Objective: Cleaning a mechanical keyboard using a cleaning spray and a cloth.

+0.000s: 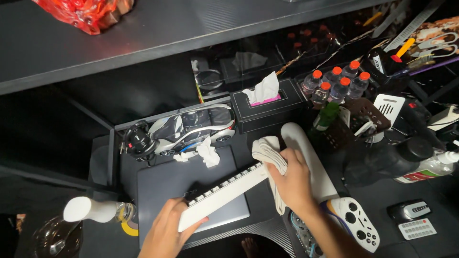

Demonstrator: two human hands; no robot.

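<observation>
Running left to right across the black desk (382, 205): left hand (165, 231) near the front edge, fingers closed around the lower end of a slim white keyboard with pale keys (224, 193), tilted up on its long edge above a grey closed laptop (162, 184). Right hand (294, 184) grips a folded white cloth (270, 157), pressed to the keyboard's upper end. Wiping appears under way; how much is cleaned cannot be told. Behind: silver model car (193, 129), black tissue box (267, 110). Right: white game controller (356, 222).
</observation>
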